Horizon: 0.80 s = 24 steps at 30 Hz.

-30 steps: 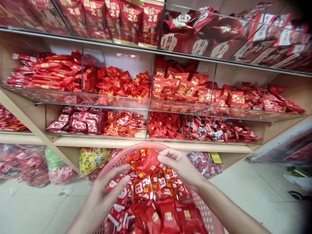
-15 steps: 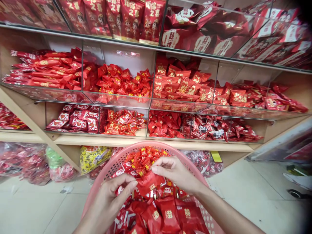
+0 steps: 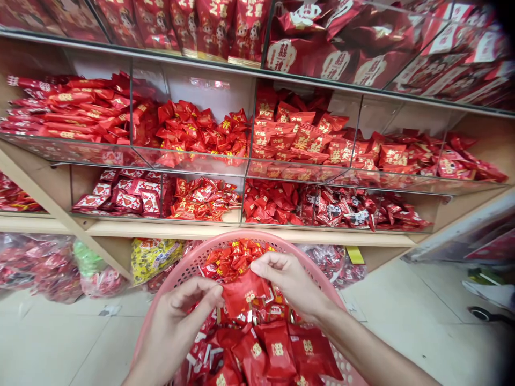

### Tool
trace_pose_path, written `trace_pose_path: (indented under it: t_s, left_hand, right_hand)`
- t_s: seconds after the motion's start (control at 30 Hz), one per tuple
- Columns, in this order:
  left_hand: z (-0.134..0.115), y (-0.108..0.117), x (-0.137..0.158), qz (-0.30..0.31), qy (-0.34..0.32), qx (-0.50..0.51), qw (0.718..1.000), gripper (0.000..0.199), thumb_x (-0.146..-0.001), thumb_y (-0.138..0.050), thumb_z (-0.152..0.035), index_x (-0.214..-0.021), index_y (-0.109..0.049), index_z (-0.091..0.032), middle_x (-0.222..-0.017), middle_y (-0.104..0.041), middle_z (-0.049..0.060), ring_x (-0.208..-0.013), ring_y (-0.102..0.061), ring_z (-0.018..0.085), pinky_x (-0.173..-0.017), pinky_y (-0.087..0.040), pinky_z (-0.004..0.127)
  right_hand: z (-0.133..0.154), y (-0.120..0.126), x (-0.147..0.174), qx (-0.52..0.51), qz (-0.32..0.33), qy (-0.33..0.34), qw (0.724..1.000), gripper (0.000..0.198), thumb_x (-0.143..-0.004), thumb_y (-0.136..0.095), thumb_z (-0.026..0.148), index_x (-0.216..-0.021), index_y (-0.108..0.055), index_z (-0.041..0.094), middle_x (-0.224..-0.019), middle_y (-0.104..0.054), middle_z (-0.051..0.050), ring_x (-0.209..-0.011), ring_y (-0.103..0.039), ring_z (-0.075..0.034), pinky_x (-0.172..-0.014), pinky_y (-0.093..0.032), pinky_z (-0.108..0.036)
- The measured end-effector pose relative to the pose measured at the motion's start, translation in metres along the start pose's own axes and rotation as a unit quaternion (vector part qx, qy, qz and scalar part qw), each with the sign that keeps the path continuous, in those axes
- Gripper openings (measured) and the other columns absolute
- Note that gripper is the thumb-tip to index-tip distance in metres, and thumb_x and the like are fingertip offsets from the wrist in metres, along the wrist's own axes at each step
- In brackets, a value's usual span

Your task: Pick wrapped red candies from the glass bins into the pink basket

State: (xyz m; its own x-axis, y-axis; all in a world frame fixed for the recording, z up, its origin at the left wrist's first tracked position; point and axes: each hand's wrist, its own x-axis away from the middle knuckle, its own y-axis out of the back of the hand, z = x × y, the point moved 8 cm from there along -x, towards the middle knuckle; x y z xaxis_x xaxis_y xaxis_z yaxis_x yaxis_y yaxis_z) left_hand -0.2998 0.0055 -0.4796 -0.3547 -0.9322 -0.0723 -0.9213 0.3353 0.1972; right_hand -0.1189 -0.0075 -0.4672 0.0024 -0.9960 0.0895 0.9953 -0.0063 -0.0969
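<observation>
Between my two hands, over a pink plastic basket point(image 3: 163, 300), is a red candy packet point(image 3: 243, 295) with small gold characters. My left hand point(image 3: 181, 316) pinches its left edge between thumb and forefinger. At its upper right corner, my right hand point(image 3: 287, 279) grips it the same way. Several larger red packets point(image 3: 277, 351) with gold characters lie in the near part of the basket. Small red and gold wrapped candies point(image 3: 231, 257) fill the far part, and what is under the held packet is partly hidden.
Behind the basket stands a wooden shelf point(image 3: 132, 229) with clear-fronted compartments of red wrapped sweets point(image 3: 201, 128). Beneath it are plastic bags of sweets, one a yellow bag point(image 3: 155, 260). Pale floor tiles point(image 3: 406, 300) show on both sides. A black round object point(image 3: 483, 314) lies at the right.
The held packet has risen slightly and turned flatter toward me, with both hands still on it. The view has shifted a little.
</observation>
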Motion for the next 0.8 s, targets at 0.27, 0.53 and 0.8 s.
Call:
trace_pose_path:
  t_s: [0.27,0.53,0.8]
  left_hand:
    - [0.008,-0.02,-0.001,0.095,0.089,0.072,0.989,0.027,-0.078,-0.063,-0.043,-0.07,-0.062,-0.018,-0.066,-0.069,0.005,-0.063,-0.064,0.016,-0.063,-0.051,0.026]
    - [0.003,-0.015,-0.001,0.099,0.082,0.071,0.989,0.026,-0.079,-0.062,-0.042,-0.068,-0.063,-0.018,-0.066,-0.068,0.004,-0.063,-0.063,0.015,-0.062,-0.05,0.025]
    - [0.008,-0.017,0.003,0.112,0.143,0.104,0.978,0.029,-0.08,-0.061,-0.042,-0.067,-0.061,-0.016,-0.064,-0.066,0.003,-0.055,-0.058,0.012,-0.057,-0.045,0.022]
  right_hand:
    - [-0.011,-0.004,-0.002,-0.069,-0.01,-0.054,0.996,0.038,-0.066,-0.074,0.05,-0.068,-0.058,0.016,-0.063,-0.051,0.006,-0.055,-0.043,-0.006,-0.055,-0.036,-0.02]
    - [-0.032,-0.003,0.015,-0.043,0.092,-0.105,0.989,0.06,-0.069,-0.075,0.042,-0.116,-0.049,0.016,-0.073,-0.07,-0.002,-0.066,-0.066,-0.014,-0.064,-0.049,-0.028]
    - [-0.007,-0.003,0.025,0.083,0.099,0.044,0.991,0.059,-0.082,-0.064,0.04,-0.134,-0.043,0.026,-0.088,-0.069,-0.002,-0.082,-0.066,-0.017,-0.079,-0.051,-0.036]
